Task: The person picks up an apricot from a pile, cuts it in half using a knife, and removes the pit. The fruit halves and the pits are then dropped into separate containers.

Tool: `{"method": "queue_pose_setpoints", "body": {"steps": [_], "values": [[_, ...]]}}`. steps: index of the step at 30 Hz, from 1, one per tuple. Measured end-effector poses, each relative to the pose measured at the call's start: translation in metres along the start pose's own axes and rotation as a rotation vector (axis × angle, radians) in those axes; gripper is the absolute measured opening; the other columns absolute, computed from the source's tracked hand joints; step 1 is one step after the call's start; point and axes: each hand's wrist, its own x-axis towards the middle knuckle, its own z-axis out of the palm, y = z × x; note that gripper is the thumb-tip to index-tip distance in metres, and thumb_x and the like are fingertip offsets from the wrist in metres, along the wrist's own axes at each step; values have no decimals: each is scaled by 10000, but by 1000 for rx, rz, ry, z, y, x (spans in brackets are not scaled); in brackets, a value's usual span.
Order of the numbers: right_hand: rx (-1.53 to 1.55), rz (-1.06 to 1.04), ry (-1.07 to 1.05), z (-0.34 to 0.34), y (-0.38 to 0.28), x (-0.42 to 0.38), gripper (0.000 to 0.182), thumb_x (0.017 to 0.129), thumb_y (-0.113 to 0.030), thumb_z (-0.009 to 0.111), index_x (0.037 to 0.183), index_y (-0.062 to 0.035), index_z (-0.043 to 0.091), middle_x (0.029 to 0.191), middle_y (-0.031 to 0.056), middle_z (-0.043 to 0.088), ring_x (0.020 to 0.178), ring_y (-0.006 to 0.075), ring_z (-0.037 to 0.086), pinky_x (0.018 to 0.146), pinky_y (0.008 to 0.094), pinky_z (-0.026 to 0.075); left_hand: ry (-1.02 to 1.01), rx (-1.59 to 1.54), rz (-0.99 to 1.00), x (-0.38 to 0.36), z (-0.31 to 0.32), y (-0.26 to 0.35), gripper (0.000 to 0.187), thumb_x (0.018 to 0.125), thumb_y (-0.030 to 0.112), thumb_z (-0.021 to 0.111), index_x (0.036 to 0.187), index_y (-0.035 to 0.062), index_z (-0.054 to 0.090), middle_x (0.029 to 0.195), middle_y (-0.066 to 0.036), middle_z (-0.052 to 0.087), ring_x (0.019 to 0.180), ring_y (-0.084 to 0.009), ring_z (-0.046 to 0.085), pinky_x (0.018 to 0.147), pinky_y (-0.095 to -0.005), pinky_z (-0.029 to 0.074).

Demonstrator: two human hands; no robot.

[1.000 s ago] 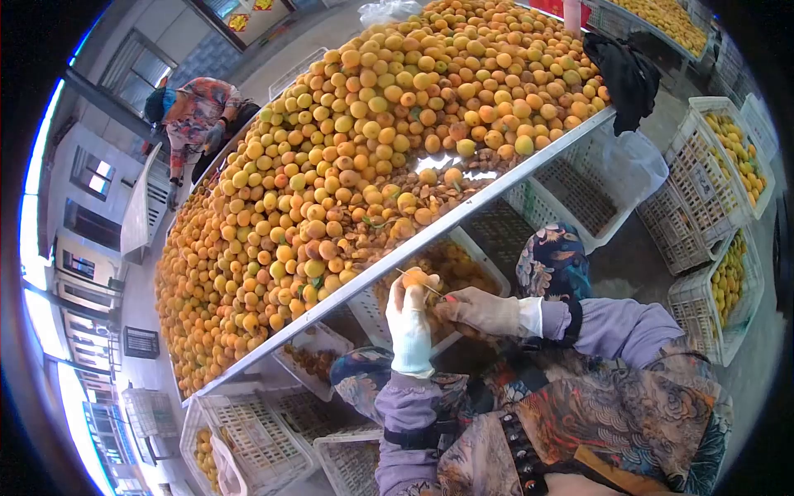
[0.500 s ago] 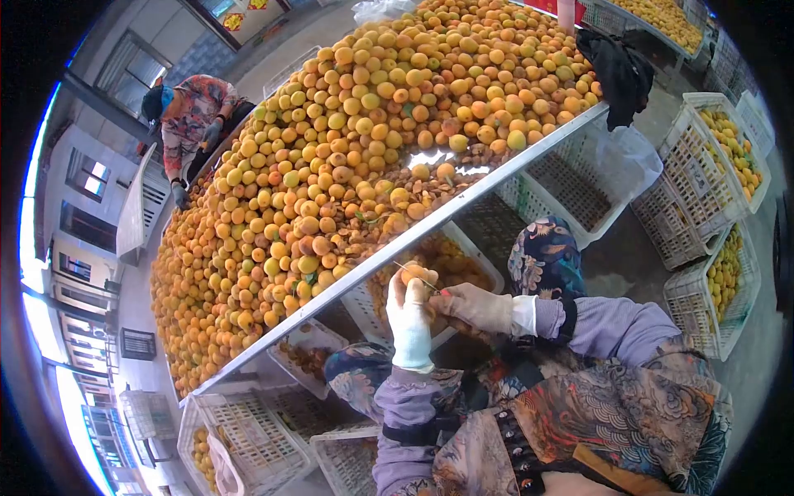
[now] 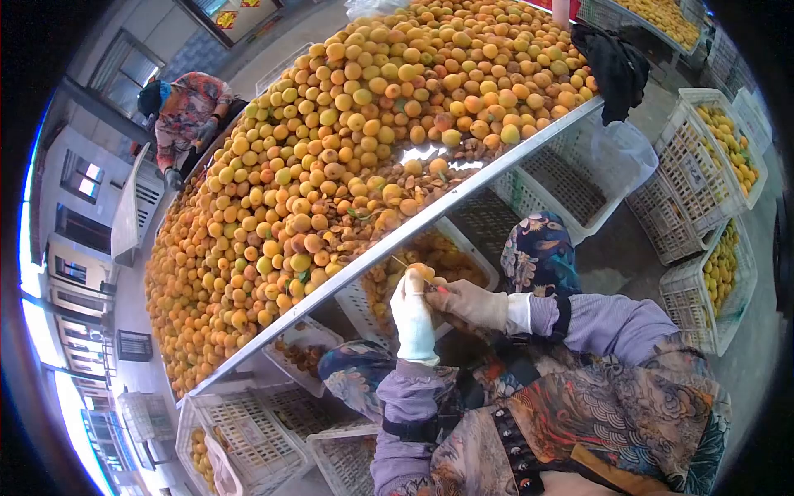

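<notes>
My left hand (image 3: 413, 318), in a white glove, is closed on an apricot (image 3: 424, 270) held up at its fingertips. My right hand (image 3: 473, 305), in a stained pale glove, presses against it from the side. Its fingers are wrapped round a small knife (image 3: 442, 290), of which a bit of red handle shows; most of the knife is hidden. A thin sliver sticks out past the fruit on the far side. Both hands are over my lap, in front of a crate (image 3: 488, 263) of cut apricot pieces below the table edge.
A metal-edged table (image 3: 364, 259) slopes across the view, heaped with apricots (image 3: 331, 157). Crates of fruit (image 3: 699, 178) stand stacked at right, others (image 3: 248, 430) at lower left. A black cloth (image 3: 616, 70) hangs at the table's corner. Another person (image 3: 186, 116) works at the far side.
My right hand has drawn in closer against my left at the apricot, and less of the knife shows. The whole view has shifted slightly. The other person's hand has moved a little.
</notes>
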Motion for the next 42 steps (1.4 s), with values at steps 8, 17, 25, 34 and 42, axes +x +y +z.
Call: {"method": "queue_pose_setpoints", "body": {"steps": [8, 17, 25, 34, 42], "values": [[455, -5, -229, 9, 14, 2, 444, 891, -555, 477, 746, -135, 475, 482, -51, 358, 338, 68, 298, 294, 222, 218, 61, -143, -58, 1, 1, 0, 410, 957, 395, 452, 949, 7, 582, 794, -80, 607, 687, -143, 564, 635, -273, 474], [452, -66, -243, 11, 5, -2, 395, 904, -505, 491, 810, -123, 517, 534, -45, 405, 394, 66, 337, 343, 226, 254, -2, -411, -249, -3, 6, 4, 463, 936, 487, 432, 976, 44, 559, 838, -77, 621, 706, -167, 600, 636, -302, 516], [-67, -49, -9, -7, -7, -9, 398, 903, -437, 538, 959, -47, 599, 713, -18, 530, 633, 77, 471, 557, 251, 386, 36, -180, -19, -7, 14, 5, 457, 964, 454, 385, 1024, 28, 539, 905, -98, 612, 820, -175, 597, 749, -305, 492], [-50, -164, 36, -8, 0, -6, 401, 901, -434, 548, 945, -39, 608, 629, -23, 493, 569, 83, 437, 525, 247, 375, 5, -155, 46, -3, 16, 3, 423, 982, 356, 386, 1190, 4, 498, 1013, -94, 585, 908, -183, 579, 830, -306, 451], [-18, 22, -3, -14, -26, -27, 381, 903, -489, 513, 805, -121, 517, 578, -64, 411, 504, 53, 379, 452, 220, 297, -88, 74, 147, 4, 2, 5, 342, 969, 293, 427, 1099, 0, 548, 1000, -79, 587, 932, -144, 526, 845, -282, 410]]}}
